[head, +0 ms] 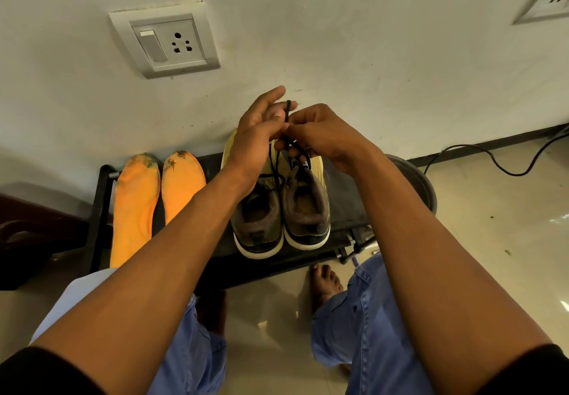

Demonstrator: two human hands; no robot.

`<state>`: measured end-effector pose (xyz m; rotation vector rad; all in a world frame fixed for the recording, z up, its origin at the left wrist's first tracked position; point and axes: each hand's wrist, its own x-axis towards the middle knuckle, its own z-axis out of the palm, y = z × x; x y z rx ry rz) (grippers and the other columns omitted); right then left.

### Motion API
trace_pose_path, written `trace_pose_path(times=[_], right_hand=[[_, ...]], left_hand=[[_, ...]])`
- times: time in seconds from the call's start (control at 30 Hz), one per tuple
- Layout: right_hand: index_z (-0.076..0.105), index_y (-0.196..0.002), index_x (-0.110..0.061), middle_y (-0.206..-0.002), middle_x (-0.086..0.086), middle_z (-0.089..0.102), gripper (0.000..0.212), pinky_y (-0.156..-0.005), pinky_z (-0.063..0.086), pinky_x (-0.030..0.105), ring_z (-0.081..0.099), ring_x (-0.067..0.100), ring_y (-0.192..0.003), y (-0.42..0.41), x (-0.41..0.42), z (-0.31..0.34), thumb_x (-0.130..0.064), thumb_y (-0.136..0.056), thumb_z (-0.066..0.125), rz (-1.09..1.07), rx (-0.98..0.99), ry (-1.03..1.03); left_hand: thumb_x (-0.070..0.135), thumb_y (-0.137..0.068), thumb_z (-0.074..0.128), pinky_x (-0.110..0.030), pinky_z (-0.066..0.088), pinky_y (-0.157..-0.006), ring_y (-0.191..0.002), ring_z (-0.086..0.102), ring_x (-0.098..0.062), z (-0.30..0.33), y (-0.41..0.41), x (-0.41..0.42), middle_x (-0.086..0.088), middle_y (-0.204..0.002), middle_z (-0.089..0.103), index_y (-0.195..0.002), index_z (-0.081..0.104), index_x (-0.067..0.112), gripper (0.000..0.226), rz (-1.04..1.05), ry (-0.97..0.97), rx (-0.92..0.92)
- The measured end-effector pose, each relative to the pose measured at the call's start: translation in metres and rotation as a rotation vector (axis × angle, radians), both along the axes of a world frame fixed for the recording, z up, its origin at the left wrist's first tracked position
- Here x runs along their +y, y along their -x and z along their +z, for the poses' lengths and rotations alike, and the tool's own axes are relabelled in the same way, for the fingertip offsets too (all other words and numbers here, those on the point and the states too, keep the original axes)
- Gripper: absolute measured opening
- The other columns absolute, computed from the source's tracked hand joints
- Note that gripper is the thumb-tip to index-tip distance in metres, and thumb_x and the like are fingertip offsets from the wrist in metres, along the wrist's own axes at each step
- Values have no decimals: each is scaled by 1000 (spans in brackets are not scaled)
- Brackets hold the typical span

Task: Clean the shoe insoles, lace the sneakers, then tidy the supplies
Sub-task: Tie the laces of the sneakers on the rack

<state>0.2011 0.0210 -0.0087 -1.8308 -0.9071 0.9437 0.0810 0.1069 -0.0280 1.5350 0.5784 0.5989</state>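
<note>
Head view: left hand (260,127) and right hand (320,134) both pinch thin black shoelace (288,111) above pair of worn olive-brown sneakers (281,207) on low black rack (341,191). Two orange foam insoles (154,197) lie beside. Advice: keep lace taut, feed tip straight through eyelets.

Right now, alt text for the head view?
Both hands, left and right, pinch a black lace above a pair of sneakers standing on a black rack against a wall. Two orange insoles lie side by side on the rack, left of the sneakers.
</note>
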Motion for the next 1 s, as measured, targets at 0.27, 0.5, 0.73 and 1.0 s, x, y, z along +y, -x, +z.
trace_pose_path(times=[0.27, 0.5, 0.73, 1.0], right_hand=[[73, -99, -1, -84, 14, 75, 19, -63, 50, 36, 62, 20, -65, 3, -1, 3, -12, -100, 58, -29, 34, -72], [72, -104, -3, -79, 16, 70, 15, -64, 58, 38, 63, 20, -58, -1, -1, 2, -3, -96, 59, -177, 96, -48], [68, -106, 5, -91, 24, 71, 15, -57, 61, 33, 67, 23, -58, -2, -2, 3, -4, -94, 67, -297, 167, -65], [45, -108, -10, -84, 21, 73, 31, -53, 59, 34, 67, 26, -55, -4, -4, 2, -8, -91, 71, -414, 206, -75]], left_hand=[[14, -107, 44, -2, 46, -76, -113, 57, -1, -7, -3, 5, 0, -133, 57, -150, 45, 21, 43, 9, -126, 104], [33, -105, 51, -28, 51, -78, -89, 65, -12, -16, 2, 4, 0, -93, 67, -144, 44, 30, 40, -23, -390, 289], [21, -103, 53, -33, 42, -61, -64, 52, -11, -19, 7, 5, 4, -68, 50, -141, 41, 21, 39, 53, -587, 295], [26, -93, 65, -29, 52, -71, -84, 61, -9, -19, 5, 5, 10, -95, 67, -101, 67, 22, 9, 31, -606, 282]])
